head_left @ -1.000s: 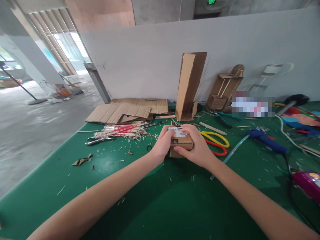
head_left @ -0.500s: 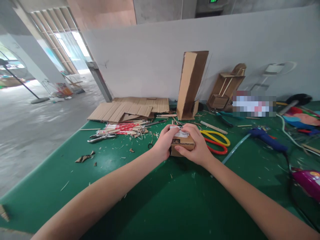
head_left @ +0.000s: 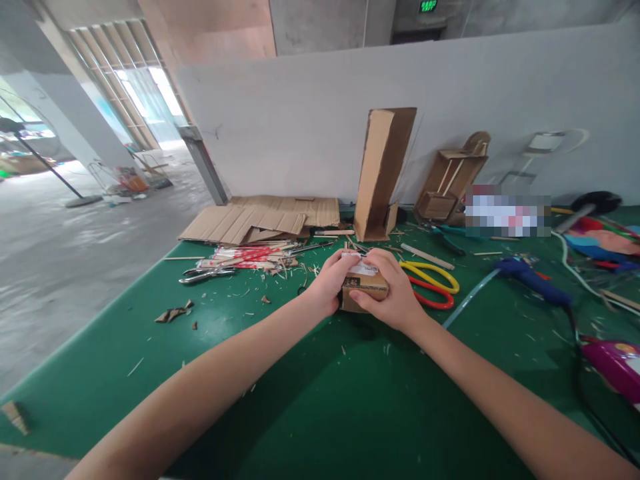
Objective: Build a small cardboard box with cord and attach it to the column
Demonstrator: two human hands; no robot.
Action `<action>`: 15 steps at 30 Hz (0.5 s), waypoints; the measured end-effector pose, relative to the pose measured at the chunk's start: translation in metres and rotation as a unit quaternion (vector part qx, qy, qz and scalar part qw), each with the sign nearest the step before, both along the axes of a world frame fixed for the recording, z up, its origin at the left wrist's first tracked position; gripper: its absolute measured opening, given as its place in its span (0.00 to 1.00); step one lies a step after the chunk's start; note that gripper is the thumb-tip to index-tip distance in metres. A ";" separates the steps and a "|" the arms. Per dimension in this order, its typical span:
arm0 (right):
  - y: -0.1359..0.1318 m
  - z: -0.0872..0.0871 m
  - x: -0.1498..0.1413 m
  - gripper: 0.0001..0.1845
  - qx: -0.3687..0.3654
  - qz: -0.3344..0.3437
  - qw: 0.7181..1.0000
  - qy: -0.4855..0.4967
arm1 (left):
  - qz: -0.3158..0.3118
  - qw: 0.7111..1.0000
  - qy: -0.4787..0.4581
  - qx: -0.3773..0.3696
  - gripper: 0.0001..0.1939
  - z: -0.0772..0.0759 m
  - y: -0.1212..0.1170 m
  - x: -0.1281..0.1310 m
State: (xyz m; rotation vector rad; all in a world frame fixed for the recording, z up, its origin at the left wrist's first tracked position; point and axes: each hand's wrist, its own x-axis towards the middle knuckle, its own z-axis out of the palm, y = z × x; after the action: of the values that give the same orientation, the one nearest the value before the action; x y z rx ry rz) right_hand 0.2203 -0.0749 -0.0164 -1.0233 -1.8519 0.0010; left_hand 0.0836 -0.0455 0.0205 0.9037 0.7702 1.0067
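Observation:
Between my two hands is a small brown cardboard box (head_left: 361, 301) with a white label on top and dark print on its near edge. My left hand (head_left: 333, 283) grips its left side, the thumb lying over the top. From the right, my right hand (head_left: 393, 288) wraps round it, with the thumb pressed on the near face. Just right of the box lie scissors with one yellow and one red handle loop (head_left: 434, 279); their blades are hidden behind my right hand.
Flat cardboard sheets (head_left: 270, 217), wooden sticks (head_left: 253, 256) and pliers (head_left: 206, 275) lie at the back left. An upright cardboard channel (head_left: 380, 177) and a cardboard model (head_left: 450, 177) stand by the wall. On the right are a blue glue gun (head_left: 535, 279) and a magenta tool (head_left: 616, 365).
The view has shifted slightly, so the scene sits a little lower and the left side a little further right. Both hands keep their hold on the box.

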 end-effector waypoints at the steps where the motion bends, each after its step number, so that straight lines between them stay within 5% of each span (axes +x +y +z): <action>1: 0.000 0.000 0.000 0.27 -0.001 0.000 1.000 0.000 | 0.000 1.000 -0.003 0.001 0.10 0.000 0.000 0.000; 15: 0.000 -0.001 0.000 0.27 -0.006 0.004 1.000 -0.001 | 0.007 1.000 0.002 -0.003 0.08 -0.003 0.002 -0.001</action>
State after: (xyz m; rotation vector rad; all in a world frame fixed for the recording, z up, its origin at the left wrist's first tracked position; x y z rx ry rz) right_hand 0.2201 -0.0750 -0.0176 -1.0233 -1.8603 0.0158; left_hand 0.0830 -0.0438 0.0170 0.8963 0.7841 1.0154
